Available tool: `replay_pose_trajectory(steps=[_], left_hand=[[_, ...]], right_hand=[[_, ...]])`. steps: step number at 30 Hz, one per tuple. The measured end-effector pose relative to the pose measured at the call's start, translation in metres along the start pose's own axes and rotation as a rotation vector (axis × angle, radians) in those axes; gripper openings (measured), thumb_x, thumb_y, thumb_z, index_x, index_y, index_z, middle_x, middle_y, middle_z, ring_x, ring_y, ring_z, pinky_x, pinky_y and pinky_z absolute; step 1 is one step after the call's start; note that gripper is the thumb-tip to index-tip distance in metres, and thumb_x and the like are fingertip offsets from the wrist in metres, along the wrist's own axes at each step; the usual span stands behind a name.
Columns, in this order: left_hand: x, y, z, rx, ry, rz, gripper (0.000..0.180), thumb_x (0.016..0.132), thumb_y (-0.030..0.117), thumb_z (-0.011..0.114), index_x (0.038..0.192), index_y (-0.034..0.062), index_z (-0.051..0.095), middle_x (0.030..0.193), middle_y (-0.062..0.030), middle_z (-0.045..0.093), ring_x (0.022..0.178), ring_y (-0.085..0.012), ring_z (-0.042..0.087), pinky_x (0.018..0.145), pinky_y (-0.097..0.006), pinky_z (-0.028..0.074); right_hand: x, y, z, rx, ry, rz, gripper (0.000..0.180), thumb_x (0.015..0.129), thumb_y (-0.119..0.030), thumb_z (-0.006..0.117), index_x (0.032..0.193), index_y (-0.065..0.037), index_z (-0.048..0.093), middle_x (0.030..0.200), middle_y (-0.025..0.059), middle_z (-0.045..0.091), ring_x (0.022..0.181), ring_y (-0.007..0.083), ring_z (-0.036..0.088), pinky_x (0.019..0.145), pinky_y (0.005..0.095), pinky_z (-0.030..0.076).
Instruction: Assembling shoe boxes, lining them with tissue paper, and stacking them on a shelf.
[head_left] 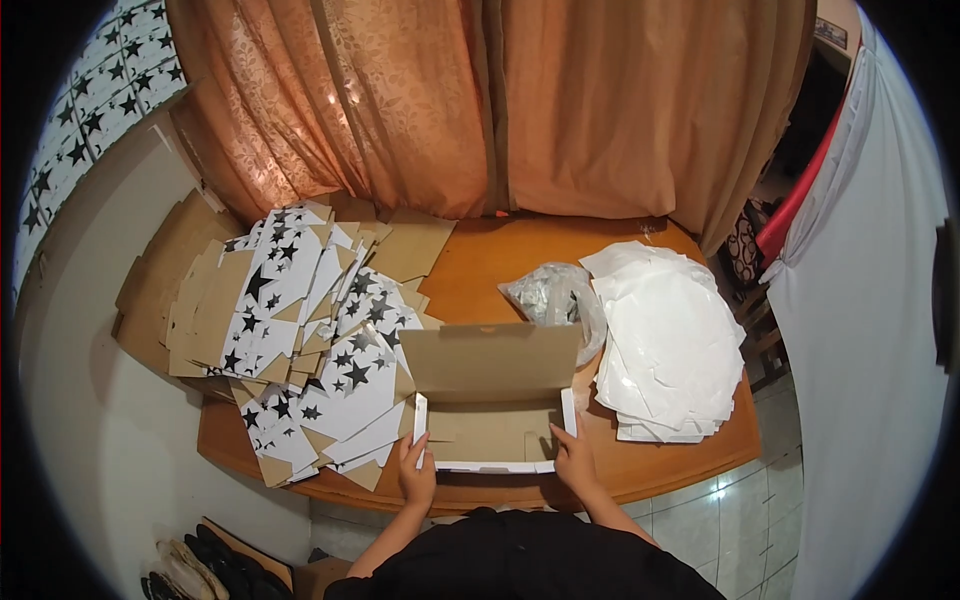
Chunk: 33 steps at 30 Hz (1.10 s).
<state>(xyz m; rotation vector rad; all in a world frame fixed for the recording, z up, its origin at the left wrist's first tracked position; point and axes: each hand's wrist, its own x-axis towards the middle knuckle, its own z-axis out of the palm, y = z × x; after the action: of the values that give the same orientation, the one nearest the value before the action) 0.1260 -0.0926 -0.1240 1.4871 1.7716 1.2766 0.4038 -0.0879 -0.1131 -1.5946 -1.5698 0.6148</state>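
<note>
Hands (417, 478) | gripping open cardboard box (488, 418) at both ends | forearms (388, 537) converging forward

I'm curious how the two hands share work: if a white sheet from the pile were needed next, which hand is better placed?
Probably the right hand: it holds the open box's right side, nearer the white sheets. The left hand holds the opposite side, nearer the star-patterned cardboard.
</note>
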Motion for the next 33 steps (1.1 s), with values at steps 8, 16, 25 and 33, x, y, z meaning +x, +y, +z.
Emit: replay_pose_trajectory(steps=[8, 16, 25, 33], left_hand=[[0.023, 0.014, 0.011, 0.105, -0.012, 0.032, 0.026, 0.084, 0.005, 0.053, 0.107, 0.0038, 0.063, 0.125, -0.0224, 0.045, 0.115, -0.0336, 0.045, 0.097, -0.037, 0.035], [0.068, 0.066, 0.010, 0.250, -0.500, 0.517, 0.021, 0.083, 0.015, 0.058, 0.102, 0.0077, 0.064, 0.106, -0.0134, 0.060, 0.098, -0.0313, 0.055, 0.092, -0.044, 0.038], [0.102, 0.011, 0.096, 0.975, -1.451, 0.140, 0.086, 0.083, 0.063, 0.040, 0.144, 0.0278, -0.009, 0.149, -0.0138, -0.020, 0.137, -0.0348, -0.016, 0.104, -0.062, 0.000], [0.097, 0.005, 0.103, 1.022, -1.432, 0.101, 0.090, 0.083, 0.068, 0.033, 0.144, 0.0191, -0.011, 0.148, -0.0172, -0.019, 0.137, -0.0377, -0.016, 0.104, -0.061, -0.002]], right_hand=[[0.040, -0.026, -0.013, -0.081, 0.102, -0.031, 0.045, 0.079, 0.004, 0.050, 0.122, -0.008, 0.055, 0.136, 0.0277, 0.035, 0.117, 0.0443, 0.043, 0.095, 0.0398, 0.039], [0.027, -0.033, -0.027, -0.151, 0.005, -0.535, 0.024, 0.075, -0.009, 0.059, 0.099, -0.006, 0.062, 0.102, 0.0160, 0.059, 0.092, 0.0324, 0.058, 0.078, 0.0408, 0.047], [0.100, -0.004, 0.055, -0.641, -1.089, -0.093, 0.058, 0.083, -0.027, 0.057, 0.131, 0.001, 0.042, 0.148, 0.0184, 0.018, 0.134, 0.0334, 0.025, 0.102, 0.0423, 0.036], [0.080, -0.011, 0.068, -0.674, -1.123, 0.155, 0.074, 0.090, -0.048, 0.043, 0.145, -0.032, -0.003, 0.151, 0.0013, -0.014, 0.139, 0.0282, -0.010, 0.107, 0.0557, 0.014]])
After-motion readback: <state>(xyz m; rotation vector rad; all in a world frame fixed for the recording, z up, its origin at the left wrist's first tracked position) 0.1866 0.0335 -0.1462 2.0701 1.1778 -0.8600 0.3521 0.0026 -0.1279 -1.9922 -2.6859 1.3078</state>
